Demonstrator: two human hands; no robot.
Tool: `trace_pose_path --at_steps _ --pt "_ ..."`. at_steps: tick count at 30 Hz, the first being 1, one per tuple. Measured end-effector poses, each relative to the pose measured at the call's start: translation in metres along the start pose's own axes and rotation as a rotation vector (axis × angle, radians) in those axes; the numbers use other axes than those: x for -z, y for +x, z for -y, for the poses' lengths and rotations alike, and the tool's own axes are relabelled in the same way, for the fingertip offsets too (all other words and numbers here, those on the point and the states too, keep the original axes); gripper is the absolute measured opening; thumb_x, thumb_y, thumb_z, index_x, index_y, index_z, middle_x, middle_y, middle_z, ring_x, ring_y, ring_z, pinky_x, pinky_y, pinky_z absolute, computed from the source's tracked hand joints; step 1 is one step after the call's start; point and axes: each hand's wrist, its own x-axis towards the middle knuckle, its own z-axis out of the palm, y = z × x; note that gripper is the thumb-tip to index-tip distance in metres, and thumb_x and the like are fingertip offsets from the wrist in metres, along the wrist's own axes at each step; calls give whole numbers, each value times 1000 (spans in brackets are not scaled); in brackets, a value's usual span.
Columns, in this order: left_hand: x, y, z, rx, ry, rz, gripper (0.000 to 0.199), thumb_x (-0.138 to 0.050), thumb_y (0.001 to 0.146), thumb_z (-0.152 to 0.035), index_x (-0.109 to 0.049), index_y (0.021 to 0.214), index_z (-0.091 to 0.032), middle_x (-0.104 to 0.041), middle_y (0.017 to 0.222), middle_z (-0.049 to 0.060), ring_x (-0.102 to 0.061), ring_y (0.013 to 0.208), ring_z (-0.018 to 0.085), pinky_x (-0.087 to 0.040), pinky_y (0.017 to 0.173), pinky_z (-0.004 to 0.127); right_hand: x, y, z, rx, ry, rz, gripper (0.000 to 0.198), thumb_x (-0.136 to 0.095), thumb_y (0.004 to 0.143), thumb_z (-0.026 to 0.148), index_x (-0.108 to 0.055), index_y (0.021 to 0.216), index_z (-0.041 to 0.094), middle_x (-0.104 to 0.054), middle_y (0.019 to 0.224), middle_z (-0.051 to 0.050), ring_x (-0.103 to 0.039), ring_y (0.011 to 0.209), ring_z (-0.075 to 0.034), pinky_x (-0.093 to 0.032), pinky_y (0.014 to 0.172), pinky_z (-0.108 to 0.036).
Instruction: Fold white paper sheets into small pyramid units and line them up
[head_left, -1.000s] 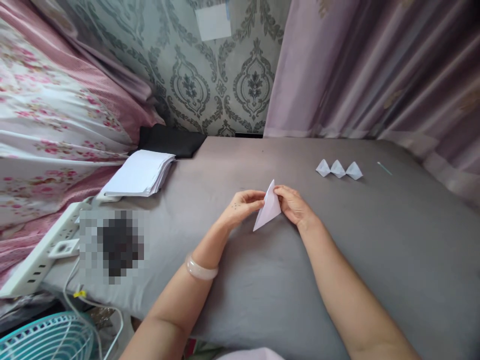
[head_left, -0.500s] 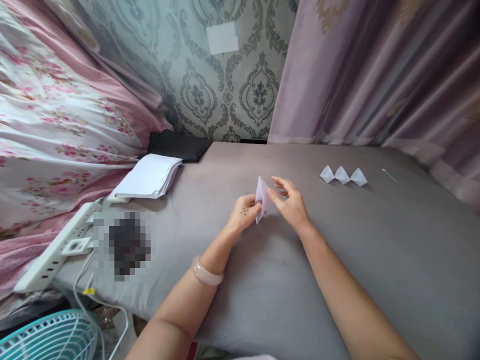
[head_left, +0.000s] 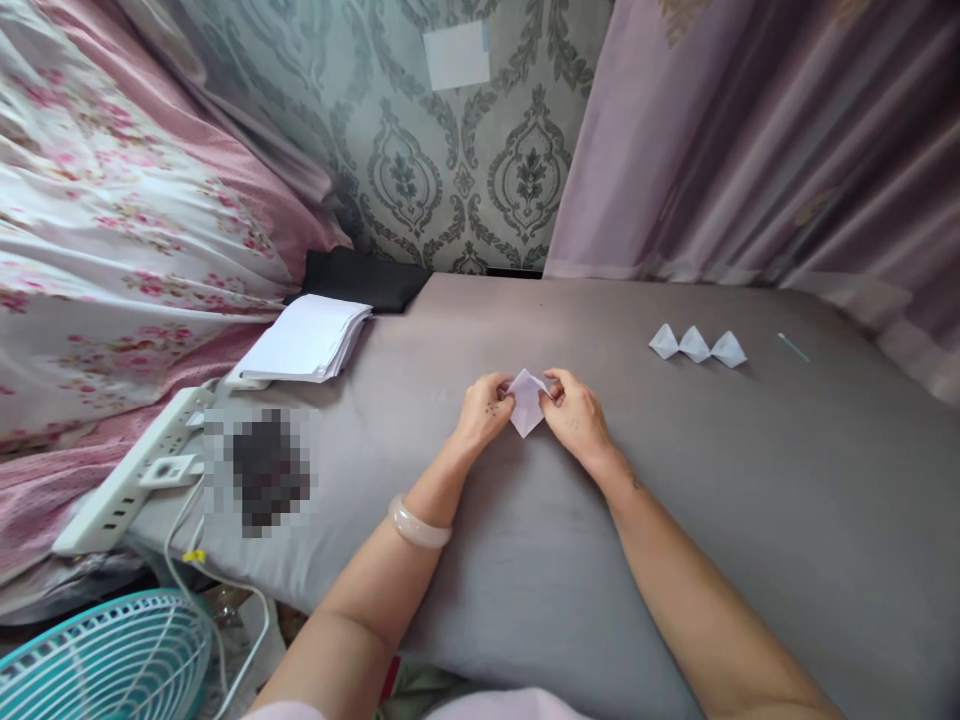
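Grip is narrow on both sides: the left hand (head_left: 484,412) pinches the left edge of one folded paper (head_left: 526,408) between thumb and fingers, and the right hand (head_left: 577,412) pinches its right edge likewise. The folded paper shows a diamond outline, one corner up and one down, over the middle of the grey cloth (head_left: 525,580); whether it touches the cloth cannot be told. Count of other items: three white paper shapes (head_left: 695,344) in a row at right, their corners meeting or nearly so; one thin stick (head_left: 793,347) beyond them; one paper stack (head_left: 307,335) at left, sheets uncounted; one power strip (head_left: 142,470); one bracelet (head_left: 421,524) on the left forearm
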Motion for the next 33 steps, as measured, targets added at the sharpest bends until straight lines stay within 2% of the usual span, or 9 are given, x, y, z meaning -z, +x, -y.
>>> trace_pose_path --at_steps 5,9,13,17,22,24,26,29,33 --pt "3 3 16 -236 133 61 40 -47 70 -3 -63 104 -16 -60 100 7 -58 85 16 -49 80 28 5 -3 -10 38 -171 160 42 -51 83 19 -55 124 16 -61 110 -12 -61 95 -25 -47 81 -37" --pt "8 5 23 -413 238 169 41 -43 72 -2 -61 104 -18 -59 103 8 -57 94 18 -48 86 29 9 -5 -14 166 -209 230 46 -48 82 14 -54 128 22 -56 118 -12 -57 104 -25 -46 87 -37" --pt "17 6 22 -460 324 239 38 -42 79 -5 -62 108 -18 -61 107 8 -57 100 19 -47 89 30 9 -7 -12 290 -302 264 49 -42 84 11 -56 129 23 -56 114 -13 -53 103 -26 -46 88 -40" --pt "22 7 25 -511 371 299 37 -40 85 -7 -67 108 -18 -63 109 8 -58 101 19 -47 91 30 7 -10 -11 311 -401 267 50 -38 85 12 -56 131 23 -56 115 -15 -50 100 -28 -45 86 -44" --pt "28 9 29 -510 336 356 52 -40 73 2 -68 113 -17 -62 116 10 -57 105 20 -46 94 32 14 -2 -23 256 -226 347 59 -48 75 10 -58 131 24 -56 120 -13 -51 108 -28 -43 96 -45" --pt "30 8 27 -485 320 364 51 -39 74 0 -69 112 -17 -62 118 9 -56 107 20 -44 97 32 20 4 -27 196 -78 414 62 -52 69 9 -59 129 24 -57 122 -11 -53 112 -26 -43 99 -42" --pt "32 8 23 -455 300 373 44 -41 80 -6 -70 110 -18 -62 118 9 -56 107 21 -43 99 33 26 8 -27 91 99 467 56 -52 71 11 -62 125 23 -61 122 -9 -58 107 -23 -46 95 -39" --pt "30 10 20 -408 250 362 34 -41 91 -21 -73 99 -16 -65 111 10 -59 101 20 -43 96 32 27 10 -24 -58 251 424 36 -51 79 21 -68 111 20 -68 110 -8 -63 94 -20 -49 88 -37" --pt "24 12 22 -362 207 307 30 -46 93 -28 -73 90 -16 -67 103 10 -60 93 19 -45 89 30 18 7 -22 -17 178 304 24 -60 77 26 -71 97 20 -68 104 -7 -63 87 -18 -50 85 -37"
